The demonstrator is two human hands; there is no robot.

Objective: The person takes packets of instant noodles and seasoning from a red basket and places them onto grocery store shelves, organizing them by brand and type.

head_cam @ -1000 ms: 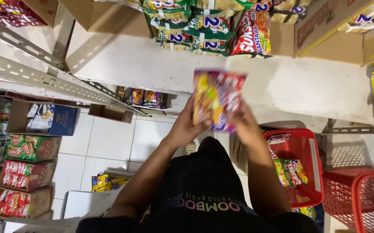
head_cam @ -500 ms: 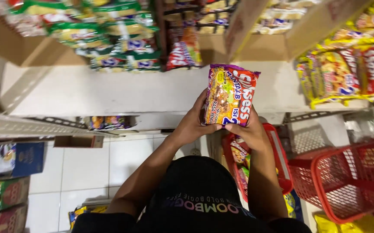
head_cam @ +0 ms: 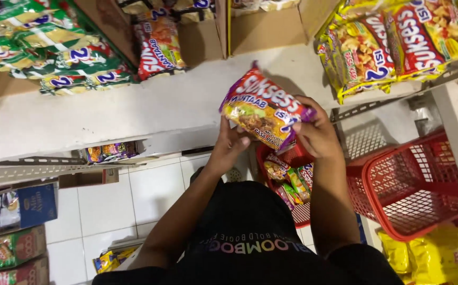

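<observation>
Both hands are on one purple-and-yellow noodle packet (head_cam: 263, 111), held up in front of the white shelf (head_cam: 107, 113). The left hand (head_cam: 232, 145) cups it from below, fingers curled against its underside and thumb pressed to the lower edge; the right hand (head_cam: 318, 132) closes over its right end, fingers wrapped round the crimped seam. The packet sits tilted, clear of the shelf and above the red basket (head_cam: 292, 174).

It looks light, by my reckoning: thin glossy film that crinkles and could slide under a loose grip, with a brittle block inside that would crack if squeezed hard. The flat faces or the sealed end seams seem the safest places to hold it, with gentle pressure only.

Further out, that basket already carries a few similar packets, and a second red basket (head_cam: 419, 184) stands empty just beside it on the right. Yellow packs (head_cam: 398, 45) crowd the upper right shelf, green ones (head_cam: 44, 50) the upper left, and cartons (head_cam: 12, 232) line the tiled floor (head_cam: 113, 206).
</observation>
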